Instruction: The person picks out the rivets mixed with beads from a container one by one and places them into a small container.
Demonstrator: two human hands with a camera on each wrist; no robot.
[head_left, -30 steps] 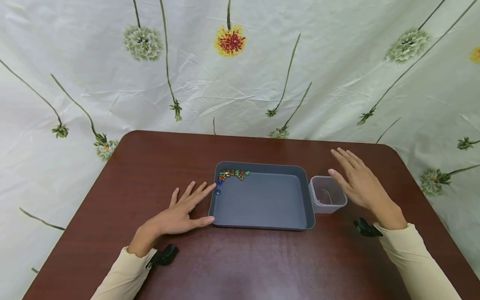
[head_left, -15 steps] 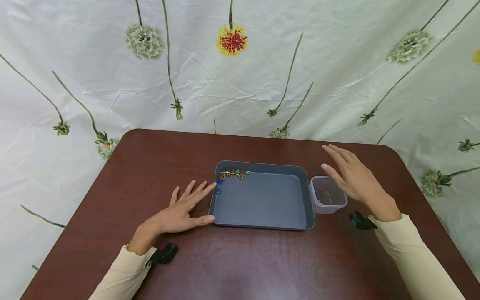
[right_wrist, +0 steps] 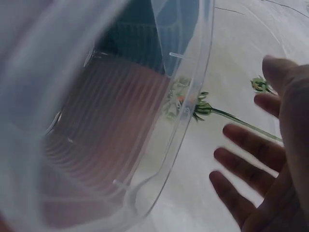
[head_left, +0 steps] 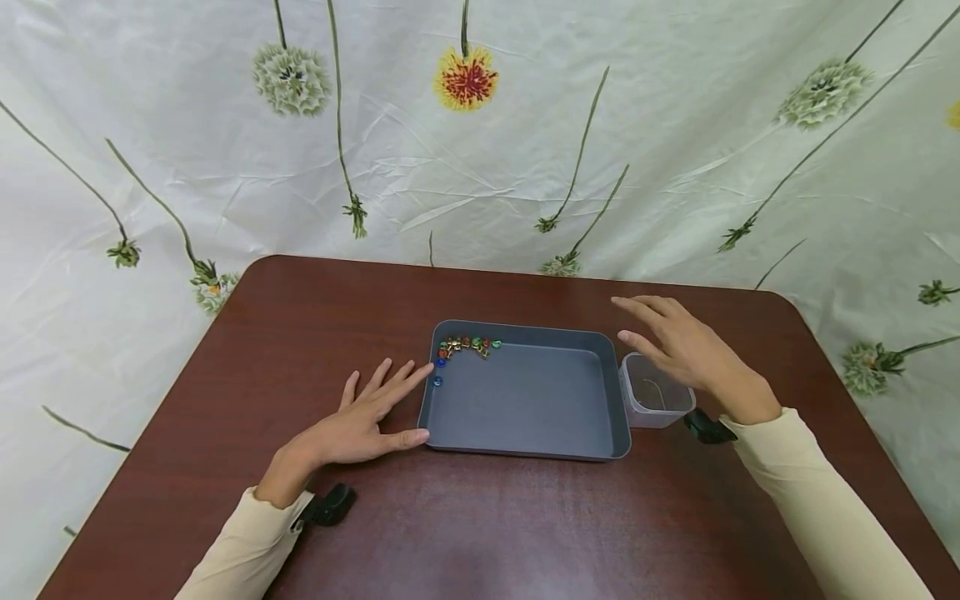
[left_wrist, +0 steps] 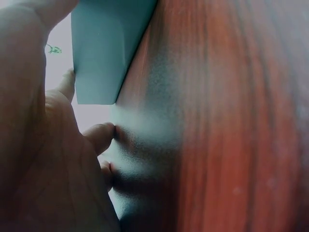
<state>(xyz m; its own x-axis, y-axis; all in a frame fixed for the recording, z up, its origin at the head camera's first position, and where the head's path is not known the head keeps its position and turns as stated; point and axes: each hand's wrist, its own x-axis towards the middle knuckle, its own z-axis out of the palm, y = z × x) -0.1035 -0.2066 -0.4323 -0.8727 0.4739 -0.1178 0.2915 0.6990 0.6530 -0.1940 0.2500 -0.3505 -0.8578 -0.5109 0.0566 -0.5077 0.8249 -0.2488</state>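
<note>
My left grip (head_left: 352,432) spread left of the tray (head_left: 528,404), right grip (head_left: 684,346) unclenched near the tub (head_left: 656,414) right of it, beads (head_left: 476,342) inside the tray

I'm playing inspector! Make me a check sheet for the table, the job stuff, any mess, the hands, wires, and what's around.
Surface: brown, shiny table.
Job's things: grey tray, with small shiny pieces in gold, red, green and blue around its far left corner; see-through tub by the tray's right side.
Clutter: nothing seen.
Hands: left hand, fingers spread, at the tray's left edge; right hand raised by the tub, holding nothing.
Cables: nothing seen.
Surroundings: white flower-print cloth behind the table; black devices at both wrists.
</note>
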